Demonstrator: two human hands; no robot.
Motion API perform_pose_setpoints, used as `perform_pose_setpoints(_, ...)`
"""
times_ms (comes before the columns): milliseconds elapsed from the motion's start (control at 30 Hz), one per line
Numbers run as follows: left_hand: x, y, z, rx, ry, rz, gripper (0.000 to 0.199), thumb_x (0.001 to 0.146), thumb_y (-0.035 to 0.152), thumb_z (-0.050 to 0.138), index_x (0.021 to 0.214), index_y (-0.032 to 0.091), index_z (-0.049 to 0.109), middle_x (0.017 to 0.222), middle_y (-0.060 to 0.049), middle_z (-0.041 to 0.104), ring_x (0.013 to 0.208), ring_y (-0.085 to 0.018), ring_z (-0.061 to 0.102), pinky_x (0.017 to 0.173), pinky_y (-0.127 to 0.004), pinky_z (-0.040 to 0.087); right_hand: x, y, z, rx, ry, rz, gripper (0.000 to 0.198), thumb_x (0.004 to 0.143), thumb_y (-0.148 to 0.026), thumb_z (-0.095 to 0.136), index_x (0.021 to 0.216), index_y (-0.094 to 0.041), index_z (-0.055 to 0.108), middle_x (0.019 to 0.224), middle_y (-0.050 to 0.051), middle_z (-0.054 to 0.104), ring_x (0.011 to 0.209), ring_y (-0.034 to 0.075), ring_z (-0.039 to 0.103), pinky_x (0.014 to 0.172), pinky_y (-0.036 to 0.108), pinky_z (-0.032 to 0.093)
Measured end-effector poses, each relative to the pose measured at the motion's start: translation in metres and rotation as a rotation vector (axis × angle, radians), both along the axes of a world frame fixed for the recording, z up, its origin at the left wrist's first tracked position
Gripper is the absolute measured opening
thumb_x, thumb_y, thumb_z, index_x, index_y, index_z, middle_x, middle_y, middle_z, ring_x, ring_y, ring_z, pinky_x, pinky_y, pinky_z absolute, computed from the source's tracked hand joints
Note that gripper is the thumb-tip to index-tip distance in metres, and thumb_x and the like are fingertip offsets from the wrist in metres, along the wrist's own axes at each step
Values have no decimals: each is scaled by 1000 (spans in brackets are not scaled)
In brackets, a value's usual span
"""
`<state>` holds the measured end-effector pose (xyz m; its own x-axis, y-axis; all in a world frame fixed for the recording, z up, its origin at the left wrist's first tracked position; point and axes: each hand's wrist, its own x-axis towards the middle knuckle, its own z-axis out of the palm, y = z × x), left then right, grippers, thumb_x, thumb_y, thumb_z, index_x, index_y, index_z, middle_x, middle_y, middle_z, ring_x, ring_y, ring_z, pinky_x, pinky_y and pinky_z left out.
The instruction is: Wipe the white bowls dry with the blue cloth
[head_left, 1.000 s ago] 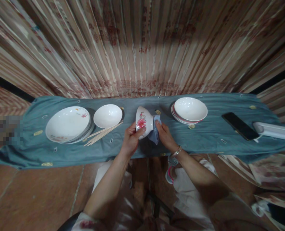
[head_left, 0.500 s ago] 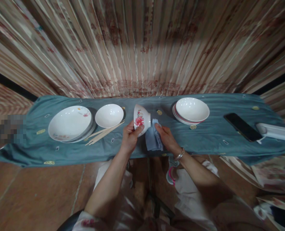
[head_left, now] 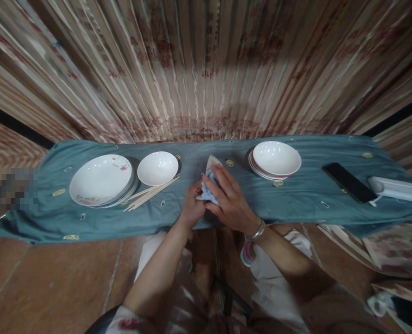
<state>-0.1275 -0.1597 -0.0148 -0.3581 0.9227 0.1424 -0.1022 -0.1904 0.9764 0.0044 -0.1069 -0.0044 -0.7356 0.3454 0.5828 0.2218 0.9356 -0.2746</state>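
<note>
Near the front middle of the table, my left hand [head_left: 193, 205] is closed on a small white bowl [head_left: 212, 161]. Only a strip of the bowl's rim side shows; the rest is hidden by the cloth and my fingers. My right hand [head_left: 232, 200], wearing a silver bracelet, presses a light blue cloth [head_left: 209, 189] against the bowl. The cloth lies bunched between both hands. To the left of my hands are a white bowl [head_left: 157, 168] and several wooden chopsticks [head_left: 152, 194]. A stack of white bowls [head_left: 277, 159] stands to the right.
At the table's left is a stack of floral white plates [head_left: 100, 180]. A black phone [head_left: 348, 182] and a white device [head_left: 399, 190] lie at the right. The table wears a green-blue cloth [head_left: 296, 204]. A patterned curtain [head_left: 206, 93] hangs directly behind it.
My right hand has moved left and brought the blue cloth onto the bowl. The bowl has turned, and its red flower is now out of sight. The table's dishes stay put.
</note>
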Motion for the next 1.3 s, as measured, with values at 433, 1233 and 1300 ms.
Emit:
perform_pose_setpoints(433, 5, -5, 1, -74, 155, -86, 22, 75, 36, 66, 71, 15, 61, 65, 1, 58, 64, -13, 47, 68, -27, 42, -6, 23, 0, -172, 43, -26, 48, 99, -30, 32, 146, -21, 38, 151, 10, 42, 147, 22, 24, 118, 50, 21)
perform_pose_setpoints(1233, 10, -18, 11, -120, 154, -234, 35, 78, 38, 67, 103, 13, 72, 85, -4, 70, 76, -19, 57, 75, -28, 43, -15, 72, -24, -1541, 512, -24, 38, 88, -50, 46, 103, -24, 68, 107, 4, 74, 106, 24, 67, 102, 41, 47)
perform_pose_setpoints(1300, 10, -19, 13, -112, 158, -223, 34, 78, 38, 68, 100, 14, 73, 84, -4, 70, 75, -19, 58, 74, -28, 44, -17, 72, -25, -1646, 514, 0, 35, 89, -45, 43, 100, -23, 68, 103, 4, 75, 106, 24, 67, 101, 42, 48)
